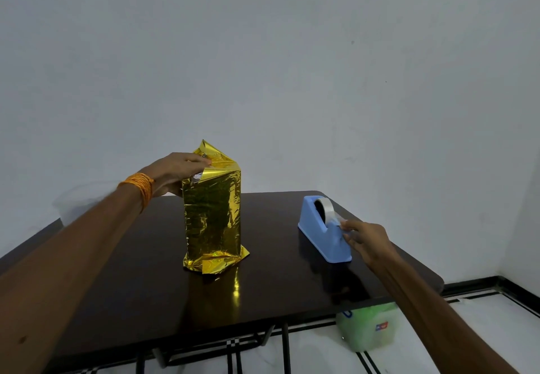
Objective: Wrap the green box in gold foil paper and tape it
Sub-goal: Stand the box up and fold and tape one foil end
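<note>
Plainly, from the head view: shows the gold foil paper (211, 213) standing upright near the middle of the dark tabletop (131, 256), hiding the green box entirely. Finds the left hand (178, 172) clamped over the top fold, fingers curled across the flap and thumb down the near side. Catches the right hand (366, 240) at the blue tape dispenser (321, 236), fingers pinching the free end of the clear tape (327, 205). Probably light and stiff underneath, slick and crinkly outside, and tippy from being tall and narrow. Best held at the top, pressing the fold flat, clear of the loose bottom folds splayed on the tabletop. No writing legible on the dispenser; just 1 small red-and-blue label on a pale green container (365, 330) below, too blurred to read.
</note>
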A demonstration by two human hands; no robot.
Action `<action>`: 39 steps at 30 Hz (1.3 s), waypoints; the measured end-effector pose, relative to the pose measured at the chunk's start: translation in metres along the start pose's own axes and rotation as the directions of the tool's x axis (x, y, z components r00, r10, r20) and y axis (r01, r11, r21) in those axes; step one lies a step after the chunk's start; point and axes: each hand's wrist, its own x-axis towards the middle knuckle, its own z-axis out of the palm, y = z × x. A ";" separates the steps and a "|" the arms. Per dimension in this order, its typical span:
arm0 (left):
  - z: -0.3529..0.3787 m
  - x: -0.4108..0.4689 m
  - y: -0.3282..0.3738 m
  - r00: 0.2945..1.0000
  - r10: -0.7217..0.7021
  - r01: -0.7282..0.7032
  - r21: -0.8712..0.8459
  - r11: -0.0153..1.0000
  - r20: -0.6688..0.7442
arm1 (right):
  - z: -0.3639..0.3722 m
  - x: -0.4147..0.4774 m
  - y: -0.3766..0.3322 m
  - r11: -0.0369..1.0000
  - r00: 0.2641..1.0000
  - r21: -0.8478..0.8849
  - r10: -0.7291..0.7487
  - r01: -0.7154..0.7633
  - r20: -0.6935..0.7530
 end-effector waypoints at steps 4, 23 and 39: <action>0.001 0.000 0.001 1.000 0.005 -0.005 0.016 1.000 0.005 | -0.005 0.004 0.012 0.999 1.000 -0.032 -0.028 0.027 -0.008; -0.003 0.008 -0.003 0.999 -0.031 0.032 -0.010 0.999 0.024 | -0.023 0.007 0.023 0.994 0.981 -0.089 -0.049 0.067 0.190; -0.002 0.001 0.000 1.000 0.000 0.000 0.019 1.000 0.028 | -0.031 0.018 0.009 0.859 0.955 -0.447 -0.143 0.250 0.261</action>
